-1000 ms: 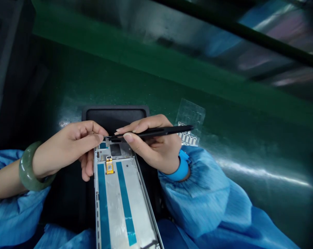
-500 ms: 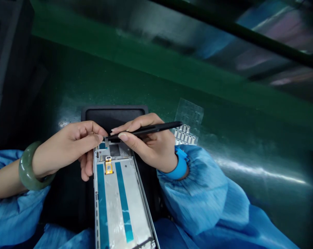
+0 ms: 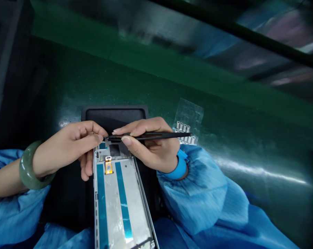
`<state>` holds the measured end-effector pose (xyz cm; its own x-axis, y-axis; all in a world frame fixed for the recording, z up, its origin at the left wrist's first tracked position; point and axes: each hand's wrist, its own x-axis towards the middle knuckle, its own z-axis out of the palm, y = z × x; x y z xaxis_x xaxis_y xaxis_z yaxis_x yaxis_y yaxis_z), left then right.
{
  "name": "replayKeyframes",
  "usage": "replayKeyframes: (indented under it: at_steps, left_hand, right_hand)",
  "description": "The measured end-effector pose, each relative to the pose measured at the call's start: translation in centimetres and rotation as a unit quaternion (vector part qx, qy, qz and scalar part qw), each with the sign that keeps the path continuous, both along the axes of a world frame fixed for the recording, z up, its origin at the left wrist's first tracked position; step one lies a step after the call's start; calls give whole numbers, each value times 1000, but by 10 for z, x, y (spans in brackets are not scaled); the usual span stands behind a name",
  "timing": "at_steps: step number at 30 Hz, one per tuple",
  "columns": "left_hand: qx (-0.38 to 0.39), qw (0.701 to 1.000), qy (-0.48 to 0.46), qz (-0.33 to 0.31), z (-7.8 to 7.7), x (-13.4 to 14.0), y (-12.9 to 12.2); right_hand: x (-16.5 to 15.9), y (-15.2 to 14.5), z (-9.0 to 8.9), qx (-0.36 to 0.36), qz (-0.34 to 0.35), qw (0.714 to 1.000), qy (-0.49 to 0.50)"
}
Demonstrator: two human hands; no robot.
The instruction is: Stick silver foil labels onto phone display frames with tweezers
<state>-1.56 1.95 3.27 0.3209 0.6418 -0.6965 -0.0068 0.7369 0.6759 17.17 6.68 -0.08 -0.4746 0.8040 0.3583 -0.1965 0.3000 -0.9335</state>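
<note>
A silver phone mid-frame (image 3: 137,204) lies lengthwise in front of me. Two teal adhesive strips (image 3: 124,204) run along it, and an orange flex cable (image 3: 109,168) stands near its upper part. At the frame's top left corner, my left hand (image 3: 70,143) is closed in a pinch of thumb and forefinger; what is between the fingertips is too small to make out. My right hand (image 3: 158,150) grips black tweezers (image 3: 161,135), held almost level over the frame's top end. Their tips reach to the left fingertips, where the contact is hidden.
Beneath the phone frame is a black tray (image 3: 115,108). To the right, a clear plastic sheet (image 3: 190,110) carries rows of small white pieces (image 3: 183,126) on the green work surface (image 3: 236,138). A dark block (image 3: 10,69) stands at the left.
My right hand has shifted slightly right, and the tweezers' rear end has dropped, so they lie more level. My left hand and the phone frame look unmoved.
</note>
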Motion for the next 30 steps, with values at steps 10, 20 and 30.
replayKeyframes:
  at_steps: [10, 20, 30]
  left_hand:
    - [-2, 1000, -7, 7, -1, 0, 0]
    - [-6, 1000, -6, 4, 0, -1, 0]
    - [9, 1000, 7, -11, 0, -1, -1]
  right_hand:
    - [0, 1, -1, 12, 1, 999, -32]
    - [1, 2, -1, 20, -6, 999, -42]
    - [5, 4, -3, 30, -15, 996, -87]
